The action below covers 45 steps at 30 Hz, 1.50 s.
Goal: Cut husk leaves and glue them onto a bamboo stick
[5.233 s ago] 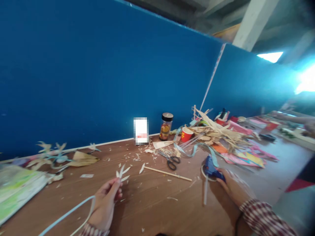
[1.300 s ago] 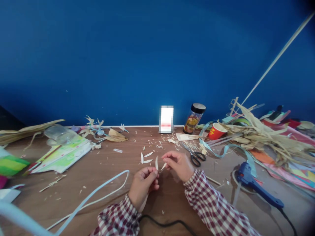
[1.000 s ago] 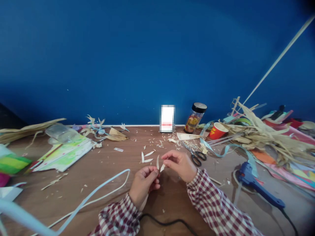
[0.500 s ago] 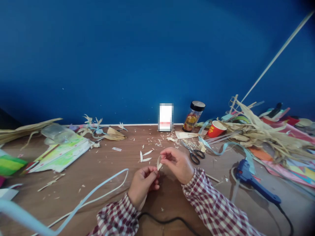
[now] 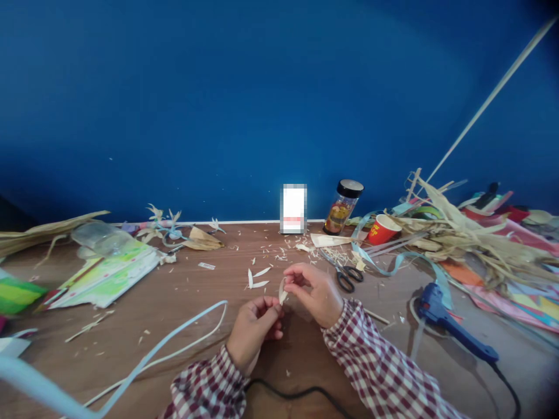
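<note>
Fingers [image 5: 274, 304] of the left hand [image 5: 253, 329] are pinched together on the lower end of a small pale petal [image 5: 282, 293], and the right hand [image 5: 315, 293] has its thumb and forefinger closed on the same petal from above, so both hands meet on it just over the brown table [image 5: 183, 308]. The petal stands roughly upright between the two hands, and whether it touches the table I cannot tell. Both wrists come out of red and white checked sleeves [image 5: 371, 361]. Just beyond the hands, toward the blue wall [image 5: 218, 105], three loose petals [image 5: 257, 277] lie flat on the wood among scattered shavings. Right of the hands a pair of black-handled scissors [image 5: 346, 274] lies on the table, and further right again a blue glue gun [image 5: 449, 326] rests on its side with its black cord trailing toward the near edge. A pale blue strip [image 5: 174, 337] loops across the table to the left of the hands. Back by the wall, beyond the scissors, stand a jar with a black lid [image 5: 343, 206] and, right of it, a tipped red paper cup [image 5: 382, 229] beside a heap of dry husks [image 5: 467, 238]. Far left of the hands lies a green and white printed sheet [image 5: 105, 279].
</note>
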Each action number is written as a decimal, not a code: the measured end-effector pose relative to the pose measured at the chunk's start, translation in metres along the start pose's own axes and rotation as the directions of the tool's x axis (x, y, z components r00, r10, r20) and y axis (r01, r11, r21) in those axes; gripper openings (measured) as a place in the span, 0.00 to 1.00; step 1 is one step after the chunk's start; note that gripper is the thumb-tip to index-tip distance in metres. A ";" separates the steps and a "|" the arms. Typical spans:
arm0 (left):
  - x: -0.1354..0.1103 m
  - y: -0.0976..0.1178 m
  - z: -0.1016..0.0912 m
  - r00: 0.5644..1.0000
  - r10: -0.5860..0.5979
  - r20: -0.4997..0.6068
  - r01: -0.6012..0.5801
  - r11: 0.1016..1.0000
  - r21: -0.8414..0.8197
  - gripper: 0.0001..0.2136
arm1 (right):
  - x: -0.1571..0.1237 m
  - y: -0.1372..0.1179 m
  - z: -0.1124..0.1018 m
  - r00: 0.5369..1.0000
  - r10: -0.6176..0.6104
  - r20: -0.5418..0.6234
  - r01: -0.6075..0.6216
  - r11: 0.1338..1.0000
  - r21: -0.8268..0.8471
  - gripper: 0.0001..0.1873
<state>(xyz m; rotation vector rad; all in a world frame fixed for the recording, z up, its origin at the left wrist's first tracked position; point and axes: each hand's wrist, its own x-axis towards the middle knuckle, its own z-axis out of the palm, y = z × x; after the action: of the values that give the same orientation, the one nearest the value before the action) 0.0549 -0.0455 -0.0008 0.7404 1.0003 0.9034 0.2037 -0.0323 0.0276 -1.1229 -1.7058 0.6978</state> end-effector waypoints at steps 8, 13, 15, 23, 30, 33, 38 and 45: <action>0.000 0.001 0.000 1.000 0.001 0.003 -0.001 1.000 -0.010 0.11 | 0.000 0.001 0.000 1.000 -0.026 0.007 0.026 0.999 -0.022 0.11; -0.001 0.002 0.000 1.000 -0.007 0.002 0.007 1.000 -0.013 0.10 | -0.001 0.002 0.000 1.000 -0.018 0.018 0.018 0.999 -0.033 0.13; -0.002 0.002 0.000 1.000 -0.012 0.007 0.012 1.000 -0.023 0.09 | -0.001 0.002 0.000 1.000 -0.019 0.021 0.020 0.999 -0.032 0.13; -0.001 0.001 -0.002 0.999 0.007 0.031 -0.007 1.000 0.013 0.11 | -0.001 0.004 0.002 0.999 -0.040 0.029 0.040 0.999 -0.008 0.15; 0.001 -0.002 -0.001 1.000 0.015 0.010 -0.015 1.000 0.027 0.11 | -0.001 0.005 0.003 0.999 -0.010 0.049 0.010 1.000 0.007 0.16; 0.001 -0.002 -0.001 0.999 0.035 0.002 -0.035 0.999 0.016 0.10 | -0.001 0.005 0.004 0.997 0.059 0.052 -0.062 0.997 0.052 0.17; 0.001 -0.002 -0.002 0.998 0.066 -0.006 -0.066 0.997 -0.030 0.10 | 0.001 0.005 0.003 0.971 0.217 0.098 -0.231 0.959 0.163 0.16; 0.001 -0.003 -0.001 0.996 0.091 -0.021 -0.091 0.996 -0.019 0.10 | 0.001 0.012 0.003 0.917 0.273 0.290 -0.346 0.907 0.240 0.11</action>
<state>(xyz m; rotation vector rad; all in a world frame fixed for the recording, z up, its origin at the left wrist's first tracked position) 0.0545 -0.0460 -0.0037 0.7661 0.9805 1.0006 0.2055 -0.0263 0.0171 -1.1470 -1.5750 1.2961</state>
